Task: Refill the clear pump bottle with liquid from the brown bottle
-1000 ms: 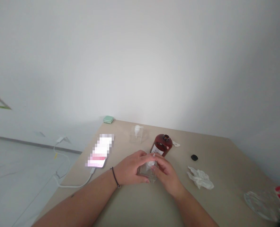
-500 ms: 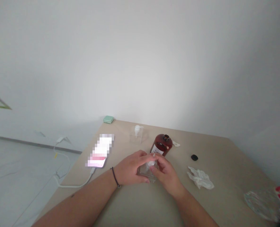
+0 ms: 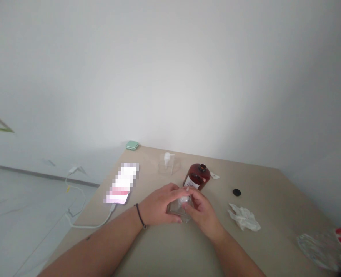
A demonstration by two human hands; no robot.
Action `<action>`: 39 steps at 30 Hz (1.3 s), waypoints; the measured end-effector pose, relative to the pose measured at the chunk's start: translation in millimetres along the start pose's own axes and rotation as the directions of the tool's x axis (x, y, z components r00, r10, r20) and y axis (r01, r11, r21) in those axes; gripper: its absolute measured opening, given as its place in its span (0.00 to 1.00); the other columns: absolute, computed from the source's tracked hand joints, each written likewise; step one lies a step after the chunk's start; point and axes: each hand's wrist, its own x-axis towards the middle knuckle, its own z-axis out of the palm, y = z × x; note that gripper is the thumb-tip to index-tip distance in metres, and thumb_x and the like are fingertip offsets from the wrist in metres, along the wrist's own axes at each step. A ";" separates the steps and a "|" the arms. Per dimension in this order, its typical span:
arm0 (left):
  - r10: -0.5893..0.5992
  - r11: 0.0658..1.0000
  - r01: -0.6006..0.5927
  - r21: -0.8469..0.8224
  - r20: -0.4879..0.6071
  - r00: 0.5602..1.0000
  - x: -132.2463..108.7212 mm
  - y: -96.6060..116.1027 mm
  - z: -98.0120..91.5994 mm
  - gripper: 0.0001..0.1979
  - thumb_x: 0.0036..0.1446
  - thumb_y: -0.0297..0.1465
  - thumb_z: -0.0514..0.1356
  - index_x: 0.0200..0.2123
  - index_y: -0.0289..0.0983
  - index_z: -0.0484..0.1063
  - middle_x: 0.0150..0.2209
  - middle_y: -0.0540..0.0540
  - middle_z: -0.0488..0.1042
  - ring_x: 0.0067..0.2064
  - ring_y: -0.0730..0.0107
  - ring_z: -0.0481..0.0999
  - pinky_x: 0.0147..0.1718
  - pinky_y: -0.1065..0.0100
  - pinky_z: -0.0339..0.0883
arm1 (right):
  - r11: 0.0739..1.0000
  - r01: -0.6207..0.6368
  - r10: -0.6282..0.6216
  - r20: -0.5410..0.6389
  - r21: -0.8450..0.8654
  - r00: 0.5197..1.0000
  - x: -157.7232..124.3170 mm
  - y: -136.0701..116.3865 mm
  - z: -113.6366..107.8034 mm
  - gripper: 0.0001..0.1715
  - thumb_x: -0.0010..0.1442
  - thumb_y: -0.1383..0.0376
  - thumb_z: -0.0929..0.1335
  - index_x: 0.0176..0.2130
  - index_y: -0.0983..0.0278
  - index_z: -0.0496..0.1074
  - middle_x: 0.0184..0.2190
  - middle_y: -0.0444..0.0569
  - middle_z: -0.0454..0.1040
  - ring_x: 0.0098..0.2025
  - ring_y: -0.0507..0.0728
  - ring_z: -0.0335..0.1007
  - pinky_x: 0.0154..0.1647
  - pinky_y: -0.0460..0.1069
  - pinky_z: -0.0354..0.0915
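Observation:
A clear square pump bottle (image 3: 176, 209) stands on the table between my hands. My left hand (image 3: 160, 204) is wrapped round its left side, thumb in front and fingers behind. At the top, my right hand (image 3: 201, 212) has its fingers closed around the white pump head (image 3: 184, 199), which is partly hidden by them. Just behind my hands is a dark red-brown bottle (image 3: 198, 177) with a white label and an uncapped neck. Farther back stands a second clear bottle (image 3: 165, 167) with a white pump.
A lit phone (image 3: 124, 182) on a white charging cable (image 3: 101, 225) lies at the left. To the right are a black cap (image 3: 237, 192), a crumpled tissue (image 3: 244, 218) and a clear plastic bottle (image 3: 317, 248) on its side. A green case (image 3: 132, 145) sits at the back left corner.
Almost nothing differs. Both hands stay on the clear bottle, with only a very slight shift of the right fingers at the pump head.

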 end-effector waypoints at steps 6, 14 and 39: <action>-0.009 1.000 0.009 0.028 0.007 1.000 0.2 0.1 0.0 0.40 0.53 0.44 0.69 0.66 0.46 0.59 0.53 0.39 0.69 0.52 0.54 0.71 0.53 0.54 0.68 | 0.997 0.066 -0.064 0.040 -0.047 0.997 1.5 -7.8 -1.3 0.15 0.64 0.54 0.69 0.49 0.54 0.77 0.48 0.49 0.77 0.53 0.61 0.71 0.57 0.56 0.64; 0.002 1.000 -0.002 -0.001 -0.003 1.000 0.4 1.7 -0.8 0.40 0.53 0.43 0.70 0.66 0.46 0.59 0.54 0.39 0.69 0.54 0.54 0.71 0.55 0.54 0.67 | 0.999 0.042 -0.042 0.007 -0.015 0.999 0.9 -3.3 -0.6 0.17 0.62 0.53 0.71 0.48 0.55 0.75 0.47 0.49 0.76 0.51 0.61 0.72 0.56 0.57 0.65; -0.003 1.000 0.003 0.009 0.005 1.000 0.2 -0.1 0.0 0.42 0.52 0.43 0.70 0.67 0.46 0.58 0.54 0.39 0.69 0.54 0.54 0.71 0.55 0.54 0.67 | 0.996 0.029 -0.029 0.004 -0.082 1.000 0.3 -1.4 -1.1 0.20 0.61 0.50 0.70 0.49 0.58 0.75 0.49 0.53 0.76 0.53 0.64 0.72 0.58 0.61 0.65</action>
